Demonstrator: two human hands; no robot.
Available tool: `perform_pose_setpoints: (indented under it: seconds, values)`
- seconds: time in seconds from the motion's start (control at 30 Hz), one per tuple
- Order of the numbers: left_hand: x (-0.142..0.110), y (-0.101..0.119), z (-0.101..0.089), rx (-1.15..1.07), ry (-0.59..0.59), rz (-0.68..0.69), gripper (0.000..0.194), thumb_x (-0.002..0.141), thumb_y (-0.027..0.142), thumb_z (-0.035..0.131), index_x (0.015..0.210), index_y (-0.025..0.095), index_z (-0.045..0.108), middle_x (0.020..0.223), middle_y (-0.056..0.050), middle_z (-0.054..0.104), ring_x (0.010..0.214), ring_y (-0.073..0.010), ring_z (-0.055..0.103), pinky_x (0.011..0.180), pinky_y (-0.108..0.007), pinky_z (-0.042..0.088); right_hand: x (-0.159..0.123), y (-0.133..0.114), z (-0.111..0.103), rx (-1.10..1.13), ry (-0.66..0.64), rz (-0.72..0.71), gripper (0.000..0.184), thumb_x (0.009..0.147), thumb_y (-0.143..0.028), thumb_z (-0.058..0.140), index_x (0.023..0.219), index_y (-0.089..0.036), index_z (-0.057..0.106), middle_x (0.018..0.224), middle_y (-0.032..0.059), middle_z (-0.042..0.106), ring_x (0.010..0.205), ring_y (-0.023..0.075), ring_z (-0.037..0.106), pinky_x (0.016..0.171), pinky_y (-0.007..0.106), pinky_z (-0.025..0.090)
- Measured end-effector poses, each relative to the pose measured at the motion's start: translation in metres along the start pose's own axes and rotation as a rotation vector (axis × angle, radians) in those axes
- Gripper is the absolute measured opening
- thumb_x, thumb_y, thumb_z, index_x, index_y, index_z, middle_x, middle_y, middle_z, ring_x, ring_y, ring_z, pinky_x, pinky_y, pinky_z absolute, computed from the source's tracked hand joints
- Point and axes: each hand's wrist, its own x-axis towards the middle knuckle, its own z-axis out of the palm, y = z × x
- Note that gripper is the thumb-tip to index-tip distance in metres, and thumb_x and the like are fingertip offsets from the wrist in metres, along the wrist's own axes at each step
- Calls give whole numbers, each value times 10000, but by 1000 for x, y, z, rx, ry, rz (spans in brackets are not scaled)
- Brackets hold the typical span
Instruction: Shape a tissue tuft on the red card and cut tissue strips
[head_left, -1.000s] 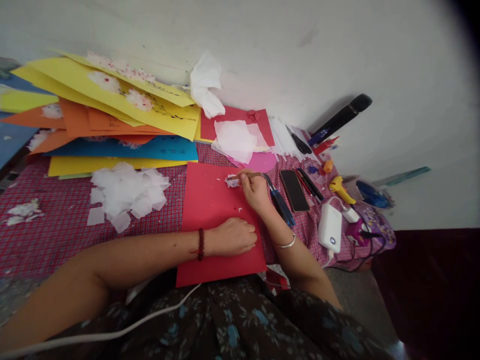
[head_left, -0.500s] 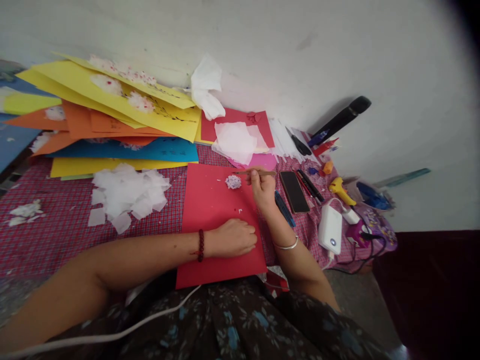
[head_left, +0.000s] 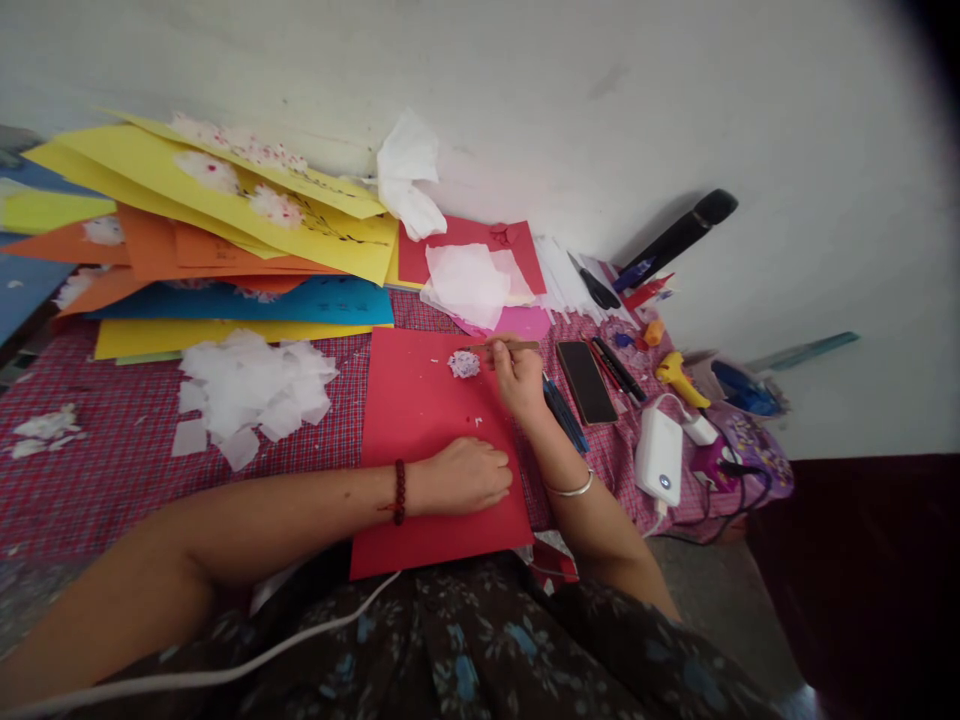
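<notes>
A red card (head_left: 420,440) lies on a cloth (head_left: 112,480) checked in red and white. On the card sits a white paper tuft (head_left: 464,364) flecked with purple. The stick (head_left: 510,346) is brown. Beside the card, a pile of white tissue squares (head_left: 251,385). Behind, stacked sheets (head_left: 225,230) in yellow, orange and blue, the top yellow ones dotted with white and red blossoms. A second red card (head_left: 480,235) carries white tissue, with a pink sheet (head_left: 525,322) below it. The phone (head_left: 586,381) is black, the power bank (head_left: 659,455) white, the glue gun (head_left: 679,377) yellow. The bracelet (head_left: 400,491) is dark red, the bangle (head_left: 571,489) silver. The dress (head_left: 487,650) is dark with blue flowers.
</notes>
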Motion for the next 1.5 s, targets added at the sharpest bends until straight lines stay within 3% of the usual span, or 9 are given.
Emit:
perform_pose_setpoints:
  seconds: [0.4, 0.8, 0.93, 1.03, 1.17, 1.3, 1.5]
  values:
    - [0, 0, 1, -1, 4, 0, 187, 941, 252, 573, 791, 161, 640, 812, -51, 668, 757, -194, 628, 674, -321, 471, 0, -2, 1, -22, -84, -29, 302, 989, -373, 417, 888, -209, 648, 801, 59, 716, 684, 178, 666, 648, 297, 487]
    - [0, 1, 0, 5, 2, 4, 199, 949, 262, 564, 796, 161, 643, 813, -48, 668, 763, -195, 633, 677, -327, 467, 1, 2, 0, 46, -3, 8, 306, 993, -378, 406, 930, -196, 642, 784, 49, 690, 681, 170, 646, 651, 292, 476]
    - [0, 1, -1, 1, 0, 3, 198, 948, 253, 563, 793, 161, 643, 808, -50, 667, 750, -197, 626, 668, -331, 463, 2, 2, -1, 37, -123, -26, 307, 982, -356, 434, 843, -201, 659, 823, 49, 697, 691, 156, 639, 655, 286, 465]
    - [0, 0, -1, -5, 2, 6, 200, 947, 256, 568, 788, 161, 642, 807, -53, 667, 748, -199, 619, 670, -335, 459, 5, 0, -9, 106, -45, 6, 302, 976, -377, 450, 863, -193, 661, 805, 47, 695, 685, 154, 639, 658, 291, 486]
    - [0, -1, 3, -12, 9, 12, 200, 951, 246, 564, 790, 161, 645, 810, -52, 665, 753, -188, 602, 676, -323, 447, 8, -3, -31, 245, 163, 35, 261, 958, -423, 504, 912, -201, 634, 713, 10, 648, 654, 145, 628, 659, 298, 517]
    - [-2, -2, 6, -8, 15, 6, 224, 974, 269, 532, 814, 161, 647, 814, -48, 659, 752, -190, 594, 668, -325, 435, 13, 6, -70, 262, 369, 26, 240, 947, -454, 531, 916, -233, 616, 694, -14, 631, 629, 126, 622, 649, 286, 528]
    - [-3, -5, 7, 5, 17, 14, 195, 945, 206, 556, 762, 174, 615, 782, -35, 644, 701, -191, 579, 623, -330, 400, 39, 65, -162, 13, 562, 81, 380, 936, -568, 471, 853, -217, 592, 601, -30, 573, 533, 123, 581, 562, 275, 495]
